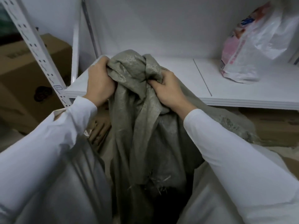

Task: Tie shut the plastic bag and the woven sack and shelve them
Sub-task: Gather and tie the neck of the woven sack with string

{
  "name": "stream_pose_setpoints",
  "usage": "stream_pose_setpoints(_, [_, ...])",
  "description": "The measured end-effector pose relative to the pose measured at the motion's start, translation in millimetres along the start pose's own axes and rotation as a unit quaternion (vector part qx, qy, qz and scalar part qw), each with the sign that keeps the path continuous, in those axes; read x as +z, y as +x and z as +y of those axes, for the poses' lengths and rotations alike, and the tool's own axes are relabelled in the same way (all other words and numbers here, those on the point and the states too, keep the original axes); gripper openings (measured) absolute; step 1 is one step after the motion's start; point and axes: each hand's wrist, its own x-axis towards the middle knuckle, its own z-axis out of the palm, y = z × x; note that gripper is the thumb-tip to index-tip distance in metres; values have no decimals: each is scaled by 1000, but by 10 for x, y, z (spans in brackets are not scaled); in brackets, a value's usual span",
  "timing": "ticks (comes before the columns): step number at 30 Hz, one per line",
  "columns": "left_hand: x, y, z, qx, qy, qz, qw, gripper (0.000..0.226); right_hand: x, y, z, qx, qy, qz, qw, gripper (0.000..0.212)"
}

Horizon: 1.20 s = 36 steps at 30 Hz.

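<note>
A grey-green woven sack (139, 126) hangs between my knees, its mouth bunched up in front of the white shelf (186, 88). My left hand (99, 83) grips the left side of the gathered top. My right hand (168, 91) grips the right side, fingers curled into the fabric, where a twisted fold stands up between the hands. A translucent white plastic bag (252, 46) with pink packaging inside sits on the shelf at the far right, apart from both hands.
A perforated white shelf upright (32, 46) slants at the left, with a cardboard box (24, 81) behind it. More cardboard boxes (271, 126) lie under the shelf. The shelf surface between the sack and the plastic bag is bare.
</note>
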Motion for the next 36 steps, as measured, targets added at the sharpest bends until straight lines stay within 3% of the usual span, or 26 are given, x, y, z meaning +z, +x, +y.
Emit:
stream_pose_setpoints(4, [-202, -15, -215, -79, 30, -29, 996, 7, 244, 59, -27, -4, -4, -57, 998, 7])
stream_pose_setpoints(9, [-106, -144, -445, -117, 50, -149, 981, 26, 293, 30, 196, 48, -73, -113, 990, 24])
stream_pose_setpoints(10, [-83, -187, -408, -98, 33, -169, 980, 43, 284, 21, 230, 61, -84, -109, 989, 23])
stream_pose_setpoints(12, [-33, -299, -265, 16, 11, -206, 978, 85, 270, 26, 256, 93, -81, -95, 988, 20])
stream_pose_setpoints(15, [109, -514, -81, 183, 75, -255, 946, 109, 254, 44, 243, 163, -6, -54, 985, 23])
stream_pose_setpoints(17, [216, -569, -69, 207, 140, -256, 934, 99, 265, 31, 231, 208, 42, -44, 976, 27])
stream_pose_setpoints(19, [278, -538, -162, 209, 177, -208, 939, 67, 322, 12, 192, 238, 75, -44, 967, 22])
stream_pose_setpoints(22, [252, -473, -433, 143, 191, -183, 954, 39, 455, 7, 79, 225, 71, -62, 970, 18])
stream_pose_setpoints(25, [162, -480, -702, 44, 171, -176, 968, 32, 507, -3, -14, 212, 10, -169, 963, 56])
stream_pose_setpoints(28, [83, -468, -765, -14, 147, -142, 979, 29, 404, -91, 8, 168, -154, -285, 931, 95])
stream_pose_setpoints(30, [94, -460, -733, -21, 131, -129, 983, 28, 293, -176, 40, 152, -238, -341, 897, 87])
stream_pose_setpoints(33, [231, -408, -593, -11, 113, -145, 983, 26, 178, -248, 241, 99, -380, -347, 852, 41])
stream_pose_setpoints(36, [405, -308, -452, -10, 101, -174, 979, 26, 116, -183, 561, 87, -374, -281, 880, 10])
